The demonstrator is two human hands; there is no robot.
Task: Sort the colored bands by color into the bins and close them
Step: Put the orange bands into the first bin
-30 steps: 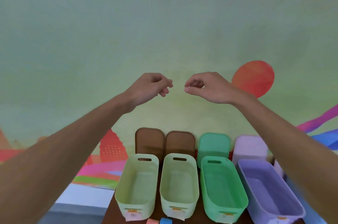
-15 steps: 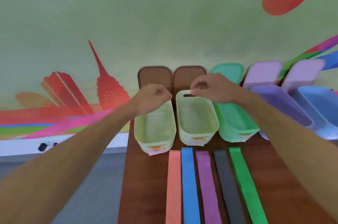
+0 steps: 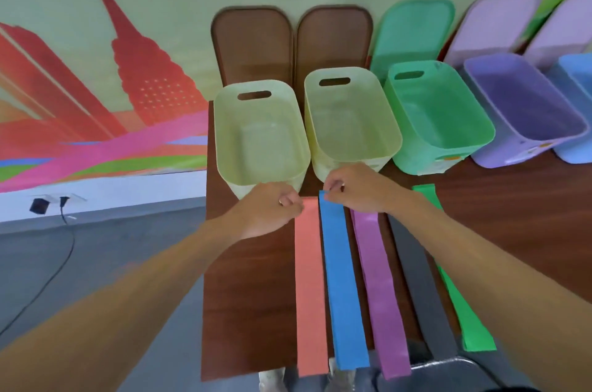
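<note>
Grey band (image 3: pixel 423 289) and green band (image 3: pixel 474 327) partly hidden by right forearm, blue bin (image 3: pixel 573 148) cut off, five bands side by side on counter (image 3: pixel 250 295), five bins (image 3: pixel 262 135), five lids (image 3: pixel 253 45), right hand (image 3: pixel 358 189) fingers pinching blue band (image 3: pixel 342 295) far end, left hand (image 3: pixel 266 212) fingers curled at salmon band (image 3: pixel 310 289), grip unclear.

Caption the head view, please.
Right hand pinches the far end of the blue band; left hand curled beside the salmon band.

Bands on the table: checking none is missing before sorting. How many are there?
5, lying side by side, left to right: salmon band, blue band, purple band, dark grey band, green band. The right forearm crosses the last two, so another could be hidden.
</note>
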